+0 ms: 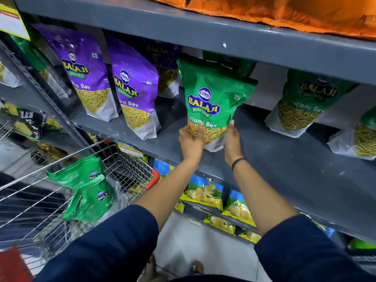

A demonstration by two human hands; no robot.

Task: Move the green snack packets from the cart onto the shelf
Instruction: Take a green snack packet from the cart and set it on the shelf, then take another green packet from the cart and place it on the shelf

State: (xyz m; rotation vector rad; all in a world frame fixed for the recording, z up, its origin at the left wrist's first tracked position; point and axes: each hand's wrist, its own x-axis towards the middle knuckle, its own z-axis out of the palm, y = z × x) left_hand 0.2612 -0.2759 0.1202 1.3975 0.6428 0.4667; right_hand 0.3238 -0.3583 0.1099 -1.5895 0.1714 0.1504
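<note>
Holding a green snack packet (215,98) upright on the grey shelf (274,159), both hands grip its lower end: left hand (191,143) on the left lower edge with fingers (200,132) wrapped over the front window, right hand (232,141) pressed flat against the right lower edge, fingers extended, thumb tip up near the label. Packet base touching shelf board, top leaning slightly back under the upper shelf edge (203,35). Another green packet stands behind it, mostly hidden. Two purple packets (114,82) stand to the left on the same shelf, apart from the held one; more green packets (305,102) stand to the right, well apart. Black band (238,162) on right wrist, dark blue sleeves (114,247) on both arms. Wire cart (61,190) at lower left, beside the shelf, with two green packets in the cart (89,192) lying tilted and overlapping. Lower shelf shows yellow-blue chip bags (203,196). Orange bags (284,11) on the top shelf.
</note>
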